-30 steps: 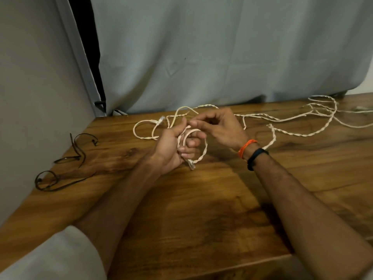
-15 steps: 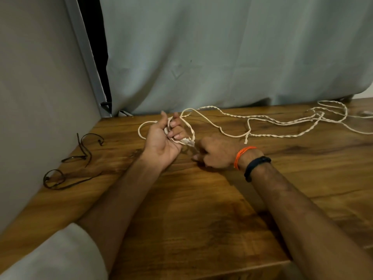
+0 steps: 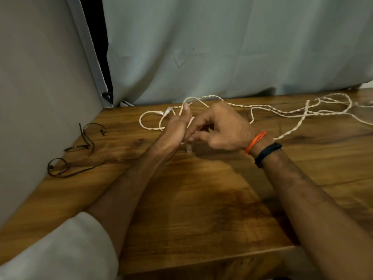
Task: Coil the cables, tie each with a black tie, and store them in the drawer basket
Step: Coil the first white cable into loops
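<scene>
Cream-white twisted cable [image 3: 286, 112] trails from the upper right of the frame across the wooden table [image 3: 201, 199] to the centre, where both hands meet. The left hand [image 3: 173, 132] stands edge-up with its thumb raised, apparently serving as a former for the first loops; whether its hidden fingers clasp the cable I cannot tell. The right hand [image 3: 218, 128], fingers curled, pinches the cable just beside the left palm, likely to feed the next turn. A clear plug end [image 3: 188, 148] hangs below the pinch, so the grip sits near the cable's end, with most of the length lying loose to the right. Loops and another plug [image 3: 166, 113] lie behind the left hand. Black ties [image 3: 80, 150] wait at mid-left, well apart. No drawer basket shows.
</scene>
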